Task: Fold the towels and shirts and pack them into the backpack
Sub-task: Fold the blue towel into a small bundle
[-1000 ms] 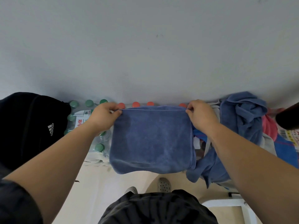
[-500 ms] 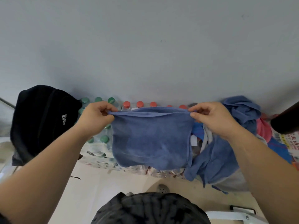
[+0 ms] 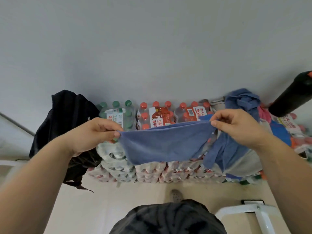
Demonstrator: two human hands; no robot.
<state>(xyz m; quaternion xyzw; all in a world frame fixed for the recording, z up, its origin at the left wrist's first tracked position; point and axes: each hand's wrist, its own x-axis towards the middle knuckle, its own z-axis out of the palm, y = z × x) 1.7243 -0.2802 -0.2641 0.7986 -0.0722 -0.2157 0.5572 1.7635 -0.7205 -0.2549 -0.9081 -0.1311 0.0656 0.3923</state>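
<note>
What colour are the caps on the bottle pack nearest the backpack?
Green caps, clearest in the head view; the packs beside it have red ones.

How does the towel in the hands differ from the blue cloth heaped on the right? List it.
The towel is pulled taut between the left hand and right hand; the blue cloth lies crumpled, unheld. The towel hangs in the air; the blue cloth sits atop the clothes heap. Both are blue fabric.
</note>
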